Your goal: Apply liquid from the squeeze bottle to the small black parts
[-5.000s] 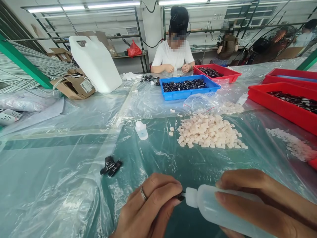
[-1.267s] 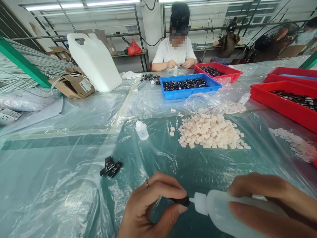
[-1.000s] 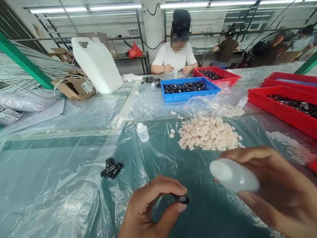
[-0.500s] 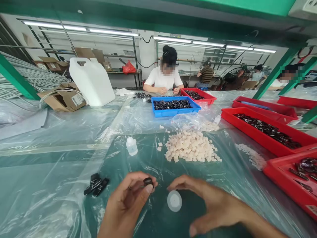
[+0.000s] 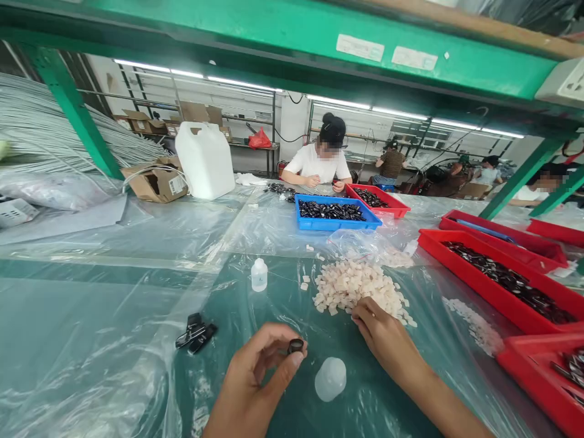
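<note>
Head view: left fingers [image 5: 283, 372] pinch a black hollow piece [image 5: 295, 347] above the table [image 5: 114, 304]; right fingers [image 5: 366, 310] at near edge of pale-tab heap [image 5: 349, 283], grip unclear. Piece seems unfinished, no tab visible on it; heap plentiful.

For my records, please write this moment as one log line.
left hand: holds black part; right hand: at edge of pale-piece pile; nearest bottle: on table, not held
</note>
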{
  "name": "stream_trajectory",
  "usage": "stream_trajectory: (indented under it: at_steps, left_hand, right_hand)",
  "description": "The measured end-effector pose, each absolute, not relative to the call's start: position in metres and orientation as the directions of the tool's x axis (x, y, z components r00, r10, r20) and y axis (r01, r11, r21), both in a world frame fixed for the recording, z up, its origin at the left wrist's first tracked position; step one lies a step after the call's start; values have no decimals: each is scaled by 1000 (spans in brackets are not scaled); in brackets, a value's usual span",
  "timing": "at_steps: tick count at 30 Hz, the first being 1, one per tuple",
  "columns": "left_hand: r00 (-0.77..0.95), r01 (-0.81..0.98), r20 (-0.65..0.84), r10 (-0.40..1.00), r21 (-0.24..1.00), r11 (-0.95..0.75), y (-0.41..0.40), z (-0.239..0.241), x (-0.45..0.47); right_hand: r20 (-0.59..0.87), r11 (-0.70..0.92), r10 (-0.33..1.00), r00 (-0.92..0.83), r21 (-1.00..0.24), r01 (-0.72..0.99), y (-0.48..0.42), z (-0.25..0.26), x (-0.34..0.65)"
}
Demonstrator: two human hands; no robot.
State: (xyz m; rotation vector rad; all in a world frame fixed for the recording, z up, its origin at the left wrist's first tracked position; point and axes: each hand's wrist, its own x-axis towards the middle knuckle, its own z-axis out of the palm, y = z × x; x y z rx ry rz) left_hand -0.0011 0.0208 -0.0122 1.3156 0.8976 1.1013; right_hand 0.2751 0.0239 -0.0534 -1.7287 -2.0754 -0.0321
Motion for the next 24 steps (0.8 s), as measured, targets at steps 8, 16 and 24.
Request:
stream_trajectory:
  at_steps: [8, 16, 24]
  left_hand:
    - [304, -126, 161, 939, 984, -128, 24, -21, -4]
    - [320, -201, 281, 905, 953, -225, 16, -24, -2]
    - [257, -266, 410, 875, 901, -344, 12, -30, 1]
  right_hand:
    - [351, 277, 927, -130, -410, 869, 20, -33, 271]
    - [513, 485, 843, -161, -596, 640, -21, 17, 196]
    - [597, 526, 793, -121, -571, 631, -28, 23, 165]
